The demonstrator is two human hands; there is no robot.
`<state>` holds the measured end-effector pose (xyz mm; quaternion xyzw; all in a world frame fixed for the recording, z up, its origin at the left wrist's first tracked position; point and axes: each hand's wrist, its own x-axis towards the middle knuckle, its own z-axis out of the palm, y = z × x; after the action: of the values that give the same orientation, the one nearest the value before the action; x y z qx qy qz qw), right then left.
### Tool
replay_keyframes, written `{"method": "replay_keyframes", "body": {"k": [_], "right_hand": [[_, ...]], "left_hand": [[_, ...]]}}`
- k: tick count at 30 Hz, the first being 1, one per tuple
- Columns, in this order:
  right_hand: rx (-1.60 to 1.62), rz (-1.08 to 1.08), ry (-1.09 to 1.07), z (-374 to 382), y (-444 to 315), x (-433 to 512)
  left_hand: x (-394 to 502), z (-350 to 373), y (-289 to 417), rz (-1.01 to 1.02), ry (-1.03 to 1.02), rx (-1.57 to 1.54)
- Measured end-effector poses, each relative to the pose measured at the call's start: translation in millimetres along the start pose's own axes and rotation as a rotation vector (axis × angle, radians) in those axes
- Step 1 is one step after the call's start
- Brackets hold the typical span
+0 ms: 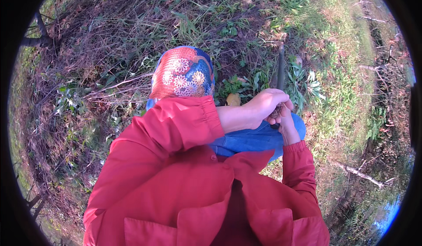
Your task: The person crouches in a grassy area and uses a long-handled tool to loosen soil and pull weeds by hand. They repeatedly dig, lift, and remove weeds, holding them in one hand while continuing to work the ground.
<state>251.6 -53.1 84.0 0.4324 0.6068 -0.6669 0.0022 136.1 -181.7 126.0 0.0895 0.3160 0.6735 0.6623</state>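
My left hand (260,109) bends over my right hand (286,123), and the two meet above my right knee. Between them sits a small brown, rough clump (275,112), partly covered by fingers; its kind is unclear. A dark straight rod-like tool (281,68) runs from beneath my hands to the ground ahead. Its dark near end shows just below my fingers, and what grips it is hidden. Blue jeans (237,142) cover my right knee. A flower-patterned knitted cover (183,72) lies over my left knee.
Grass and weeds (184,21) surround me. A tan rounded thing (233,99) lies between my knees. Leafy plants (305,82) grow right of the tool. Dry stems (122,84) stick out left. Fallen branches (362,175) lie at right, and a dark branch (43,41) stands far left.
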Motion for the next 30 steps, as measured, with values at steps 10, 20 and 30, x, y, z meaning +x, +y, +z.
{"method": "replay_keyframes", "body": {"k": [10, 20, 30], "right_hand": [[0.004, 0.231, -0.318, 70, 14, -77], [-0.254, 0.021, -0.368, 85, 13, 24], [0.147, 0.042, -0.362, 73, 37, 52]], "left_hand": [[-52, -60, -9, 0.352, 0.31, -0.126], [-35, -42, 59, 0.556, 0.34, 0.025], [8, -3, 7, 0.203, 0.158, 0.185]]}}
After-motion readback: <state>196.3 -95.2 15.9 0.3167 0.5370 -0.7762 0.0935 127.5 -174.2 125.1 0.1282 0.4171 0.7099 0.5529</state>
